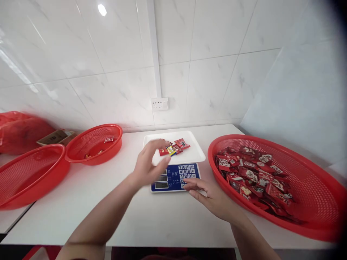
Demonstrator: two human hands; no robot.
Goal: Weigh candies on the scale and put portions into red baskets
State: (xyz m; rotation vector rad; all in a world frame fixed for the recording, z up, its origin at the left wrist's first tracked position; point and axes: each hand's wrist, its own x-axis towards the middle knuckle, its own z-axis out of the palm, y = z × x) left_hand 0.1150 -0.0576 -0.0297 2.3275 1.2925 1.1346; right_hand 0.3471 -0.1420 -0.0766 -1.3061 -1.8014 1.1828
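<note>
Packets (182, 143) lying on the scale (175, 180), a bigger pile sitting in the basket

A few small red packets, one showing yellow and blue, are resting together on the white tray (193, 156) of the scale in front of me. Many more are lying heaped in the large red basket (320, 206) on my right, so I am judging the work to be only partway along, with most of the packets left there. A few pieces are also lying in the small red basket (94, 161) on my left, beyond another red basket (40, 187). The scale's little windows are showing figures too small for me to read.

My left hand (146, 168) is hovering at the near left side of the tray, the fingers curving and the thumb standing well apart from them. It is blurring a little, but it is gripping nothing that I can see; whether it is touching the tray, I cannot tell. My right hand (211, 198) is reaching over the lower right corner of the keys, its fingers loosely stretched and parted from the thumb. It is holding nothing either, and I cannot tell whether a fingertip is meeting a key. Everything is standing on the white desk (151, 220).
</note>
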